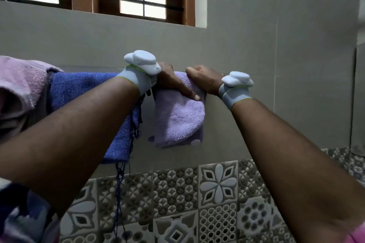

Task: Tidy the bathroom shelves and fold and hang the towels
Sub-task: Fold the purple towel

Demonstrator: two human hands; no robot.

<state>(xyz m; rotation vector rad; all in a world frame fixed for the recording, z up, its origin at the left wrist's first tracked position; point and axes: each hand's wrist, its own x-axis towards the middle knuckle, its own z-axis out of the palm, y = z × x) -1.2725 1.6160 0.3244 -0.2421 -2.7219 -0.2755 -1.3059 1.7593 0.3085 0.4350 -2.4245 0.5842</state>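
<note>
**Lilac towel on the rail, both hands at its top fold**

Head view, the only one we have. The lilac towel [177, 122] hangs folded against the grey wall [256, 45], just right of the blue towel [88, 92], which in turn hangs beside a pink towel [17, 85] at the far left. The rail itself is hidden under the cloth, so we judge its line only from the towels' top edges, which run left to right across the wall.

Our left hand [173, 83] lies over the top of the lilac towel, fingers gone behind the fold, the thumb pressed flat down its front face. Our right hand [205, 81] is curled at the towel's upper right corner, knuckles towards us. It looks to be gripping the cloth there, though the fingertips are out of sight.

The towel's long axis drops straight down from the two hands, with a rounded bulge in its front layer. Both hands sit on the top fold, close together. The left is more central on the towel and the right is at its edge. We judge the next move to be a smoothing or levelling along the rail line, with the right hand better placed to draw the corner rightwards. Patterned tiles [217, 183] fill the wall below.
</note>
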